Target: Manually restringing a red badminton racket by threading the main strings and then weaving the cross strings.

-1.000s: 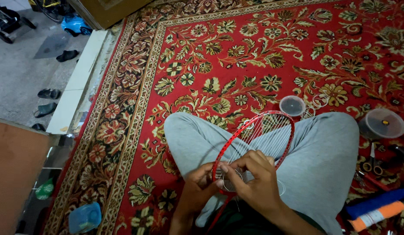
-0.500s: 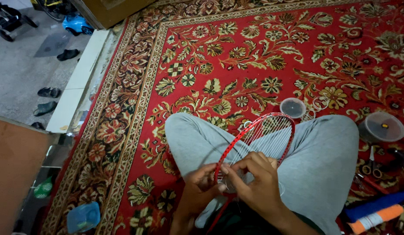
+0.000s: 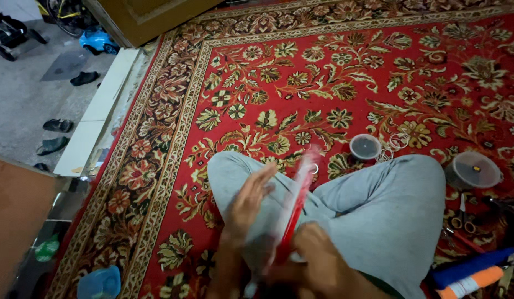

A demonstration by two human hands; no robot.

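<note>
- left hand [image 3: 250, 200], lower centre: open, fingers spread, beside the racket [image 3: 294, 207], contact blurred
- racket: red frame, edge-on, motion-blurred, over the grey-trousered lap [image 3: 379, 205]
- right hand [image 3: 318, 266], bottom centre: closed on racket's lower end
- small round tub [image 3: 365, 147] on red carpet [image 3: 323, 66], centre right
- larger round container [image 3: 472, 170], scissors [image 3: 463, 218], far right

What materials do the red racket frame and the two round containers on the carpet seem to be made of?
Red racket frame: probably painted metal or composite; thin, glossy, though blurred.
Small round container and large round container: clear plastic, likely; their contents show through.
Carpet: woven textile; matte, floral-patterned.
</note>
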